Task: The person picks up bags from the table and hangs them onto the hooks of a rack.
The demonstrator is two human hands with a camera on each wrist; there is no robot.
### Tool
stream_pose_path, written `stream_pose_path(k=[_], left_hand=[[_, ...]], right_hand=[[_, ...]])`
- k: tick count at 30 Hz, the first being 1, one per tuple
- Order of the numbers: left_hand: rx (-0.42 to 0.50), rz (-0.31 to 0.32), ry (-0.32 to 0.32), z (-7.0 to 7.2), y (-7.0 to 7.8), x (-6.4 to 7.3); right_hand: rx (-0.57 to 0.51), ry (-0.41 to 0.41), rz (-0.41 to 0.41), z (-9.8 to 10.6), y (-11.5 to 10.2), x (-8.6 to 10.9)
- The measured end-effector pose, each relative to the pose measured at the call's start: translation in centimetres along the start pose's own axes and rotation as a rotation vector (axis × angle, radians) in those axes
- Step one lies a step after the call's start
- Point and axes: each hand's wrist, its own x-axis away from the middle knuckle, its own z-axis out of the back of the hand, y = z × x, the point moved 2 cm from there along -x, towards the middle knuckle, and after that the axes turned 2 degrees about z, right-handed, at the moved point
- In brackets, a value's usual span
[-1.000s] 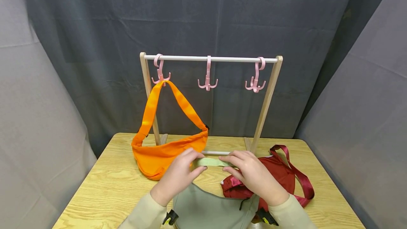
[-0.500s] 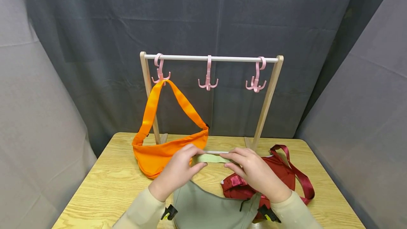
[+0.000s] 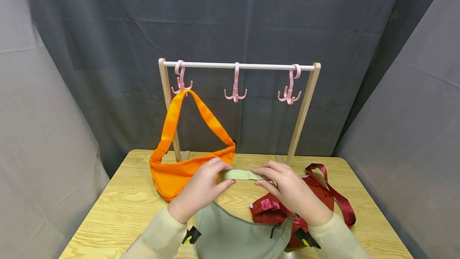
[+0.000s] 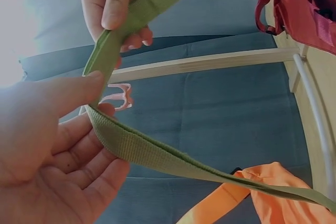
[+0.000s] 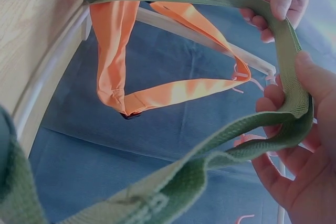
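My left hand (image 3: 202,189) pinches a light green webbing strap (image 3: 241,175) between thumb and fingers. A short way to the right, my right hand (image 3: 289,189) pinches the same strap, so a stretch of it spans between both hands. In the left wrist view the strap (image 4: 131,142) runs down from the fingers in a long loop. The right wrist view shows it folded and doubled past the right hand (image 5: 310,150). Below the hands is the grey-green shoulder bag (image 3: 240,235), its lower part cut off by the head view's edge.
Behind stands a rack with a white bar (image 3: 266,66) and three pink hooks, among them the middle hook (image 3: 235,87). An orange bag (image 3: 190,175) hangs by its strap from the left hook. A dark red bag (image 3: 318,197) lies on the wooden table (image 3: 104,219) at right.
Both hands have risen slightly with the green strap, which now overlaps the rack's lower bar in the head view. The orange and red bags have stayed in place.
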Motion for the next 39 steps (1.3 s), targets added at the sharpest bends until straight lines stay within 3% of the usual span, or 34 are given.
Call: stream_pose_path(k=[14, 39], left_hand=[[-0.048, -0.031, 0.007, 1.0, 0.8, -1.0], [-0.121, -0.053, -0.016, 2.0, 0.9, -1.3]], right_hand=[[-0.017, -0.02, -0.039, 0.9, 0.1, -0.9], [-0.05, 0.001, -0.032, 1.4, 0.5, -1.7]])
